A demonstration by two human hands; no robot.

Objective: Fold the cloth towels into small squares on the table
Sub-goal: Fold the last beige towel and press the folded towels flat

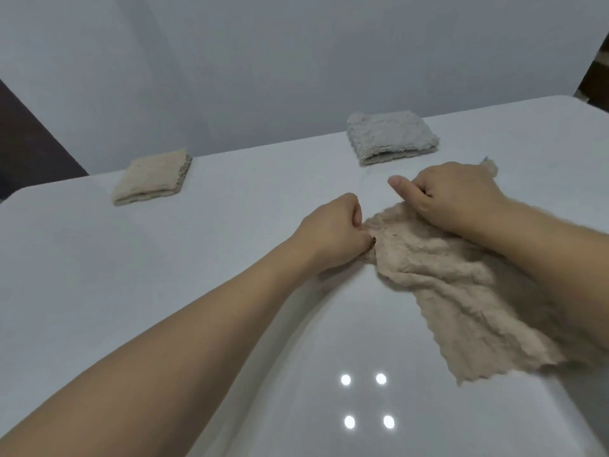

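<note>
**Third towel pinned at its far end, not yet squared**

Crumpled tan terry-cloth towel (438,278) lying unfolded on the white table (131,275), right of centre, under and between both hands. Left hand (333,232) curled, pinching the towel's far left corner. Right hand (451,196) with fingers curled down into the far edge, thumb stuck out free; gripping cloth, by the look of it, though the fingertips are hidden.

Likely trouble: wrinkled, bunched pile folding crooked if not pulled flat first, giving a lopsided packet instead of a square. Uneven pull between the two hands liable to skew the far edge. Near end close to the table's front edge, so a careless drag could slide it off.

Long axis running from the hands at the far end toward the near right, ragged near edge pointing at the camera's lower right.

Already folded, well apart at the far side: a beige folded square towel (153,178) at left, a pale grey fluffy folded square towel (392,138) at right.
</note>
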